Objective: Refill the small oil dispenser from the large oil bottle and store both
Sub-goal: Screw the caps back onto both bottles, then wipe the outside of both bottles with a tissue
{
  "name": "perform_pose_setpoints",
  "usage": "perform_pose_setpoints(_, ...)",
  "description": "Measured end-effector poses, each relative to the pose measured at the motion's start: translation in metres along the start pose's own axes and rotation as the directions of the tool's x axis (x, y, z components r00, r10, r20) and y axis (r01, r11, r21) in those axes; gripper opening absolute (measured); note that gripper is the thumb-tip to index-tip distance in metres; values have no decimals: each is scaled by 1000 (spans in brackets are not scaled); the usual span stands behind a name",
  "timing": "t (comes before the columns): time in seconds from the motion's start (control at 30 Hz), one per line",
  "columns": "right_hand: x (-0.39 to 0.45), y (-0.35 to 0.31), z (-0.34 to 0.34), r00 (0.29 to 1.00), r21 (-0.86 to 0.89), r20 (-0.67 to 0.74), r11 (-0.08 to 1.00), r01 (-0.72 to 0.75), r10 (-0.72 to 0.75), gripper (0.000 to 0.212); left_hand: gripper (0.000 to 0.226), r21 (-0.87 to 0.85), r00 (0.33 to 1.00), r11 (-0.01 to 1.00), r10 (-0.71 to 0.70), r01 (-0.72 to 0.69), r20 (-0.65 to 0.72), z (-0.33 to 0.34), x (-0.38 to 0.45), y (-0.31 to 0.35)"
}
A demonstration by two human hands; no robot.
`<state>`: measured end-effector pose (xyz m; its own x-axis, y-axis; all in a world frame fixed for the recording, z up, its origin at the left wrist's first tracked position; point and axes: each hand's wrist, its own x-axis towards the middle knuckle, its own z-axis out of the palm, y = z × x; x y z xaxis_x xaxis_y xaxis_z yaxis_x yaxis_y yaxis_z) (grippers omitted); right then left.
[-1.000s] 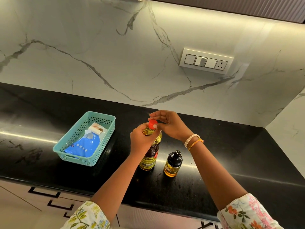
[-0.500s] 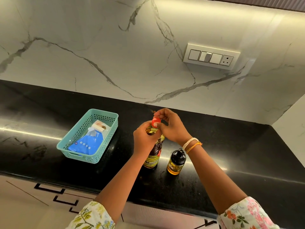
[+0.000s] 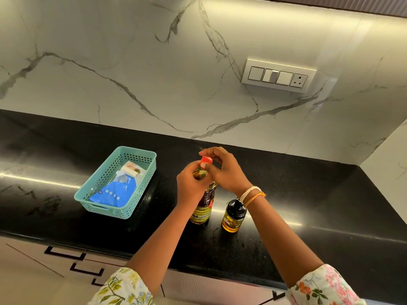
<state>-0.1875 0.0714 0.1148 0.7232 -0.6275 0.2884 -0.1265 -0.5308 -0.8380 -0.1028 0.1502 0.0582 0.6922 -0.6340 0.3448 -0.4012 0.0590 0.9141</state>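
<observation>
The large oil bottle (image 3: 203, 208) stands upright on the black counter (image 3: 308, 216), with golden oil and a dark label. My left hand (image 3: 190, 186) grips its neck. My right hand (image 3: 224, 170) pinches the red cap (image 3: 206, 160) on top of the bottle between thumb and fingers. The small oil dispenser (image 3: 234, 216), a squat jar of oil with a black spout cap, stands just to the right of the bottle, under my right wrist.
A teal perforated basket (image 3: 145, 170) holding a blue and white packet (image 3: 114, 190) sits on the counter to the left. A switch panel (image 3: 278, 75) is on the marble wall behind. Drawer fronts run below the counter's front edge.
Both hands keep their hold on the bottle neck and red cap; my right fingers have shifted slightly around the cap. The view has drifted a little.
</observation>
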Motion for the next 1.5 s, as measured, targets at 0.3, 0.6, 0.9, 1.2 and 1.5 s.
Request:
perform_pose_setpoints(0.3,-2,-2,-5,998,147,-12,987,-63,66,35,24,-25,1000,1000,1,-1,-12,2,1,-2)
perform_pose_setpoints(0.6,-2,-2,-5,996,142,-15,986,-87,90,31,23,-26,999,999,33,-33,-25,3,-2,-3)
perform_pose_setpoints(0.9,-6,3,-1,996,130,-53,990,-58,66,30,27,0,1000,1000,-14,14,12,2,1,-1)
perform_pose_setpoints(1.2,-23,-2,18,991,-43,-125,998,-45,39,52,58,0,969,977,-211,213,129,-51,-5,-28)
perform_pose_setpoints(1.5,-16,-52,93,939,-231,-132,931,283,-318,22,23,201,927,917,-301,346,-221,-148,19,-72)
